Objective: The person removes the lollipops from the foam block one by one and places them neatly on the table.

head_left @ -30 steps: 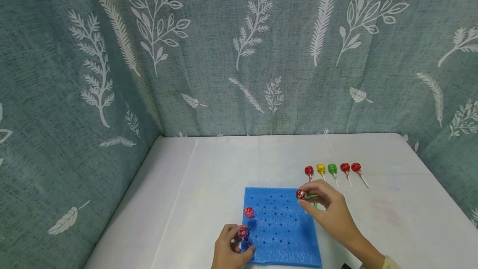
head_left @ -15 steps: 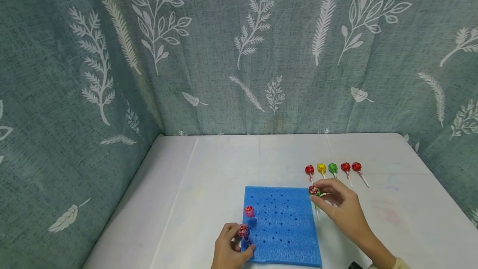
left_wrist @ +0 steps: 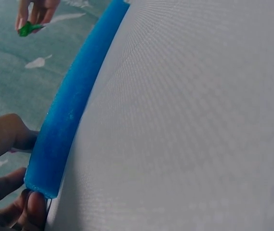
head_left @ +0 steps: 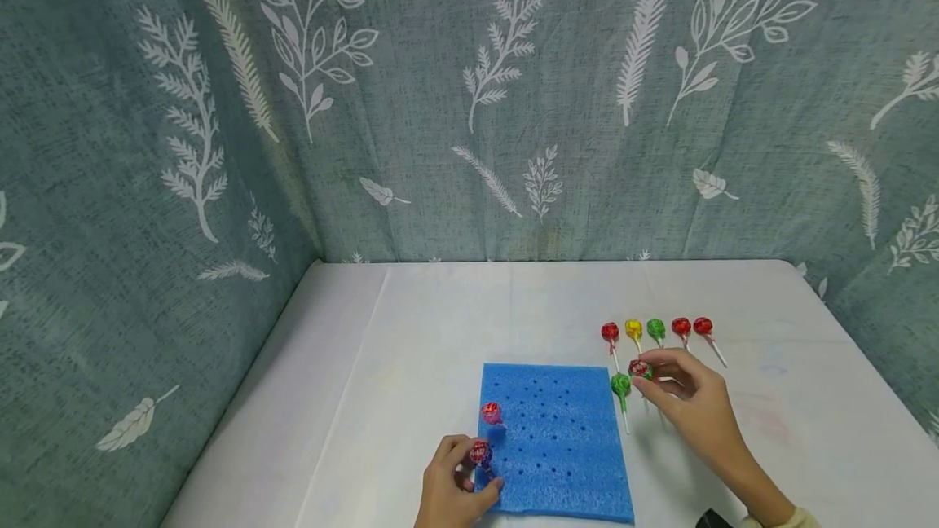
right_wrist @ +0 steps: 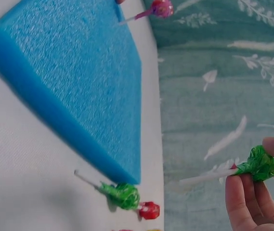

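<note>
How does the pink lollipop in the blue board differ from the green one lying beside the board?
The pink lollipop stands up from the blue board; the green lollipop lies on the white table. The pink lollipop's wrapper is pinkish red, the green lollipop's green. Both have round heads on pale sticks.

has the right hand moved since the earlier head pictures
Yes: in the head view, the right hand has moved rightward, clear of the blue foam block.

The foam board (head_left: 553, 446) is blue, dotted dark — the counter (head_left: 418, 324) white, the curtain (head_left: 411, 88) grey-green with a white leaf-and-sprig print. The lollipop (right_wrist: 261, 166) in the right fingers (right_wrist: 236, 202) is green and red; other lollipops (head_left: 634, 328) show red, yellow, green and pink.
</note>
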`<state>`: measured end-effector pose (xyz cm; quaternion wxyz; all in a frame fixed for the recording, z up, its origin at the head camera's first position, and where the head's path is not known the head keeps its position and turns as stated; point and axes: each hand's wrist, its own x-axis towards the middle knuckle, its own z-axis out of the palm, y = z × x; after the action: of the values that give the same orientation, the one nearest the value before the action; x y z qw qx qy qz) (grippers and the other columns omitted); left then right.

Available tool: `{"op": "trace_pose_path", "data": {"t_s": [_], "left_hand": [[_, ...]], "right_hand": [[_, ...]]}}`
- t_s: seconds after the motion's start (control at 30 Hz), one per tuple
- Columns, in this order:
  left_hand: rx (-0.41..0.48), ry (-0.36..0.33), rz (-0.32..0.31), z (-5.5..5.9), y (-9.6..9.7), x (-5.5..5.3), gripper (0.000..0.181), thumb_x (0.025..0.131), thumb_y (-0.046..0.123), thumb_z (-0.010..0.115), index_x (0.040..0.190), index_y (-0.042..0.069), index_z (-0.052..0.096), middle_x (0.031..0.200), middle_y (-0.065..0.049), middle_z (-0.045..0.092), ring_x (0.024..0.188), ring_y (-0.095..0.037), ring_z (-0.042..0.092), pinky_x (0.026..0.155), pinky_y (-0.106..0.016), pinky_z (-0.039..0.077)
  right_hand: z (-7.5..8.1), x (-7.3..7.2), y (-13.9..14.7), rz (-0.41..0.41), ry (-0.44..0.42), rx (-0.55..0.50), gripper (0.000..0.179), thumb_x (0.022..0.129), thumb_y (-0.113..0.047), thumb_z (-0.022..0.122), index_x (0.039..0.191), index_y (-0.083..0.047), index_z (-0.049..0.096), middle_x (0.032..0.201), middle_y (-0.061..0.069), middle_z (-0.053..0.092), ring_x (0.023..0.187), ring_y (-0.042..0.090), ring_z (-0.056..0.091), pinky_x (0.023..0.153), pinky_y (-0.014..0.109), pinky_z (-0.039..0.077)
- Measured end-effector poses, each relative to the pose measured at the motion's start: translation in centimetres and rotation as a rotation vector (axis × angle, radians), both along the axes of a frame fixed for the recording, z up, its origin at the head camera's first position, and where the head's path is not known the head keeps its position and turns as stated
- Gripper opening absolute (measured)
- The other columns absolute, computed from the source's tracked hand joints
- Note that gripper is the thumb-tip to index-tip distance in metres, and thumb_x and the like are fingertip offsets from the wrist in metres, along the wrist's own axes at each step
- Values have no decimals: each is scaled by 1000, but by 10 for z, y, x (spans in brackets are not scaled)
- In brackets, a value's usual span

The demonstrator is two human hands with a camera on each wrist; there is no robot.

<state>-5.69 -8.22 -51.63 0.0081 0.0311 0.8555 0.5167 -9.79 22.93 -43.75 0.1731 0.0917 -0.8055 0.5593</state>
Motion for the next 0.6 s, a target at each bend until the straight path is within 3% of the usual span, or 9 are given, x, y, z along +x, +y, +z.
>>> {"op": "trace_pose_path", "data": {"t_s": [0.43,0.6], "left_hand": [[2,-24,-6,1,0,0,47,68,17,82,107,-1,65,101,-5,48,64,-5,45,56,-20,43],[10,-13,-4,2,0,0,47,67,16,82,108,-2,65,102,-5,48,64,-5,45,55,-20,43]], "right_hand": [[-9,-6,19,-104,-39,58,28,82,-4,72,108,0,63,103,9,63,85,5,60,74,12,47],[-36,-17,35,-136,-77,60,29,84,-14,72,110,-4,63,104,5,62,86,6,59,70,14,49]]}}
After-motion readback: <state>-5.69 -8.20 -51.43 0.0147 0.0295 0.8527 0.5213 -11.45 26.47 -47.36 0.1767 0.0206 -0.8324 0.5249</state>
